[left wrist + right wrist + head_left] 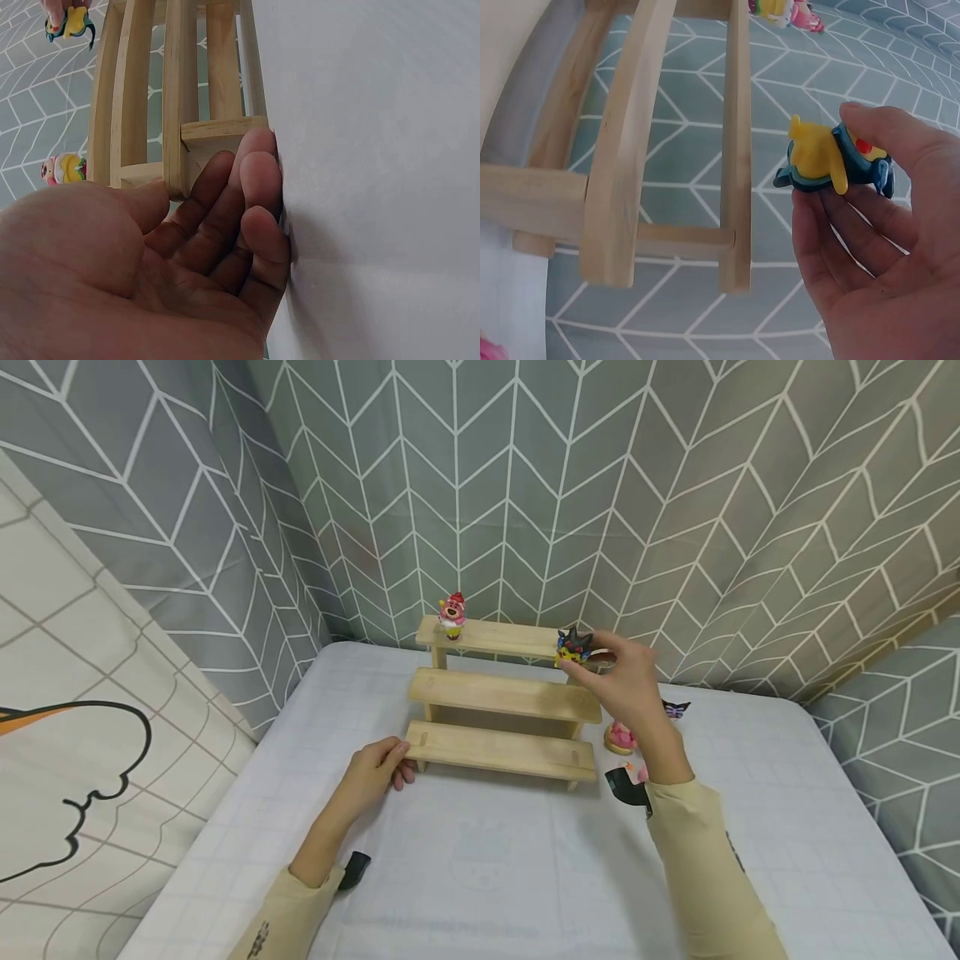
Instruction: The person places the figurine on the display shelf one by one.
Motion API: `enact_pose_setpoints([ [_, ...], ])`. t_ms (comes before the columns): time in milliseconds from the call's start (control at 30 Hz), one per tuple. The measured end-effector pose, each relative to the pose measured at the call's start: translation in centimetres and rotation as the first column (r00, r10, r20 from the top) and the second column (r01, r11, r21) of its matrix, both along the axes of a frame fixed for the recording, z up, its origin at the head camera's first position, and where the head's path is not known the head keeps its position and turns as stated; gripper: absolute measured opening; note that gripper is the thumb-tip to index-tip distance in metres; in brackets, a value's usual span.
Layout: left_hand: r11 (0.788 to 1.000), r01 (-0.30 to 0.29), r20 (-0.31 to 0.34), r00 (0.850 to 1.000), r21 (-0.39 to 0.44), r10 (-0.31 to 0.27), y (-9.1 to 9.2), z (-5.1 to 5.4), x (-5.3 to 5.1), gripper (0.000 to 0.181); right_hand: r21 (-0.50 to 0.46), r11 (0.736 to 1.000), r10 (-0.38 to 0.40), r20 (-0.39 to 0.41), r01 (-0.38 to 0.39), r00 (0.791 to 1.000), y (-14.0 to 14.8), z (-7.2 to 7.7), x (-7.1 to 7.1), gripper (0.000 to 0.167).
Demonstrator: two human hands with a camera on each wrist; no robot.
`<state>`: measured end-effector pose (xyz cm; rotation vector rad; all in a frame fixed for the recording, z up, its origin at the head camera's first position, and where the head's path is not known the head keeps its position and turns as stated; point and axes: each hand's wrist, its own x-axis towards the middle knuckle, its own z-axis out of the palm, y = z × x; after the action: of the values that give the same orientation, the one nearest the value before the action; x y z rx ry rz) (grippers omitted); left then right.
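A three-tier wooden display stand [498,752] stands on the white-covered table. My left hand [371,768] grips the left end of its lowest step, thumb at the board's edge and fingers curled beneath, as the left wrist view shows. My right hand [626,681] pinches a yellow toy figurine [814,161] with a dark blue costume between thumb and fingers. In the right wrist view the figurine is apart from the wood, beside the right end of the top step. A pink figurine with a red top [452,617] stands at the left end of the top step.
To the right of the stand, partly behind my right forearm, lie a pink figurine on a tan base [620,739] and a dark, purple-marked wing-like piece [676,709]. A patterned grey curtain [480,485] hangs close behind the stand.
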<state>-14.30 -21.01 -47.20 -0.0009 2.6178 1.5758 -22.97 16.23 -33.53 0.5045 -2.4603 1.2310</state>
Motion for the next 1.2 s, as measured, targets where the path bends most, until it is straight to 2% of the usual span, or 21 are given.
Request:
enact_pose_setpoints([
  [467,1.000,0.000,-0.001,1.000,0.004,0.000,0.0,-0.1,0.0,0.037,-0.019,0.998,0.054,0.038,-0.053,0.998,-2.6,0.4,-1.5,0.029],
  [667,1.000,0.001,-0.004,1.000,0.001,-0.001,0.0,-0.1,0.0,0.038,-0.030,0.997,0.077,0.054,-0.075,0.996,-3.6,0.5,-2.2,0.032],
  [1000,1.000,-0.005,-0.004,1.000,0.013,0.005,0.0,-0.1,0.0,0.037,-0.092,0.987,0.135,0.052,-0.130,0.990,-5.3,0.0,-3.3,0.038],
  [1200,1.000,0.001,-0.004,1.000,0.022,-0.001,0.0,-0.2,0.0,0.037,-0.076,0.989,0.131,0.052,-0.127,0.990,-6.0,-0.4,-3.8,0.039],
])
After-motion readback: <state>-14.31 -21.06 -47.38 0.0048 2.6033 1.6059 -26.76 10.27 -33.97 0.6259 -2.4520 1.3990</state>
